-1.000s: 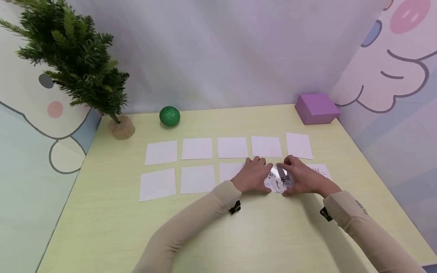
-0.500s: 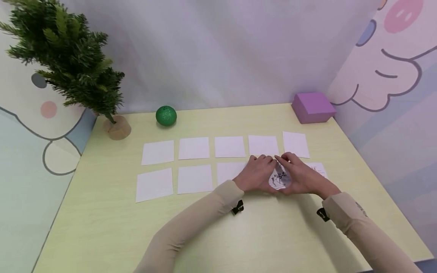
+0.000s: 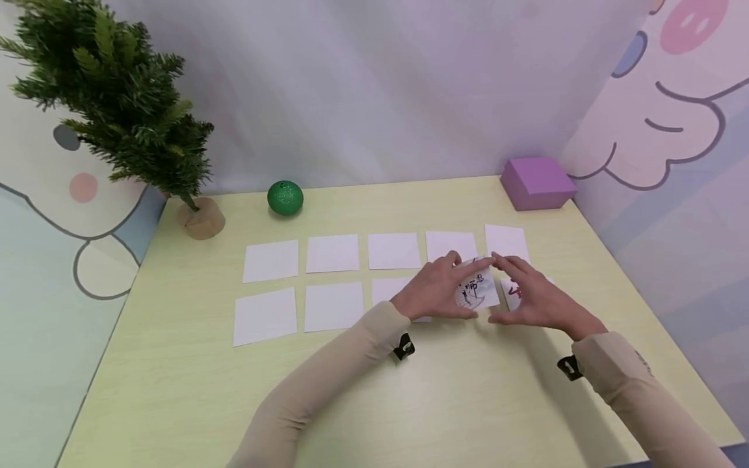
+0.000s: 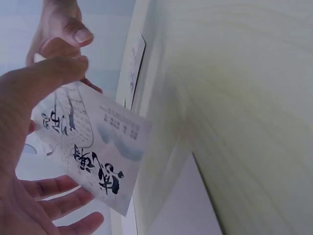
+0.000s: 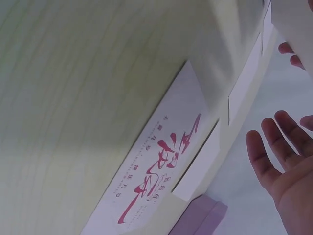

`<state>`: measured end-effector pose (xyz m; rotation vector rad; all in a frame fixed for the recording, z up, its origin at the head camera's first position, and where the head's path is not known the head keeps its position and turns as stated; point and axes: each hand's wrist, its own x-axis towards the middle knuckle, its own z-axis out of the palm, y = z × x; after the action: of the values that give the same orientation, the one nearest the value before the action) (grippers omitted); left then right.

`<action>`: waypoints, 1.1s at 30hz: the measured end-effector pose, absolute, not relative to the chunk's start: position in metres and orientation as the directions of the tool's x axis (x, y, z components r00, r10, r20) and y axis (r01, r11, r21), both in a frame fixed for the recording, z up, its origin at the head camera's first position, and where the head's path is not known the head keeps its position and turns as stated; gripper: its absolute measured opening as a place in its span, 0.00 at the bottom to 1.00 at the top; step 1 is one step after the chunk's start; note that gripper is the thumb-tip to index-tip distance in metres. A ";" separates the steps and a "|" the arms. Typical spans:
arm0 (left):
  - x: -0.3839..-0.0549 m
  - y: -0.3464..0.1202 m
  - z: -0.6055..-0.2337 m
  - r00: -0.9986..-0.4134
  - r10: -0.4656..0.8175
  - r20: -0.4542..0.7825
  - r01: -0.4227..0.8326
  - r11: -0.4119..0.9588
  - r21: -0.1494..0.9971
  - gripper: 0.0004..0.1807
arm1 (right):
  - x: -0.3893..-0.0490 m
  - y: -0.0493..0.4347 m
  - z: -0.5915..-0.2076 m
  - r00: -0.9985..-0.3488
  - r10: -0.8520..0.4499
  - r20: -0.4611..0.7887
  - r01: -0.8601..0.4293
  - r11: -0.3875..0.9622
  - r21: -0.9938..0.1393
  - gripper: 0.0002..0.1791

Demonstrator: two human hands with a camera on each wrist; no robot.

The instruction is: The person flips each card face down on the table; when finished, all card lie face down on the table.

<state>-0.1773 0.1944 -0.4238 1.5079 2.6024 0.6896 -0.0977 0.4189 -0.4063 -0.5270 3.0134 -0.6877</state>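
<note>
My left hand (image 3: 433, 286) holds a printed card (image 3: 476, 290) tilted above the table, thumb on one side and fingers behind. Black brush writing and a grey-blue drawing cover the card's face (image 4: 110, 142) in the left wrist view. To its right is my right hand (image 3: 541, 300), fingers spread and curved, its fingertips by the card's top corner; whether they touch is unclear. In the right wrist view several of that hand's fingers (image 5: 274, 152) hold nothing. Under the right hand lies a card with red writing (image 5: 151, 171), partly hidden in the head view.
Two rows of white cards lie on the pale wooden table (image 3: 351, 403), among them a blank one (image 3: 333, 307) at front left. Behind stand a green glittery ball (image 3: 285, 198), a small artificial tree (image 3: 134, 110) and a purple box (image 3: 537, 184).
The card has risen and tilted in the left hand. The right hand has drawn back to the right, its thumb coming apart from the left thumb, and the red-lettered card shows more.
</note>
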 end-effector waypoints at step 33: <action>-0.185 0.171 -0.431 -0.495 0.838 0.228 0.852 0.418 0.315 0.30 | -0.106 0.418 -0.413 -0.902 -0.424 0.086 -0.415 0.793 -0.445 0.38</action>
<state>-0.1851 0.1709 -0.4314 1.5948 2.6747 0.6278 -0.1058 0.4177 -0.4127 -0.6919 2.9576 -0.7282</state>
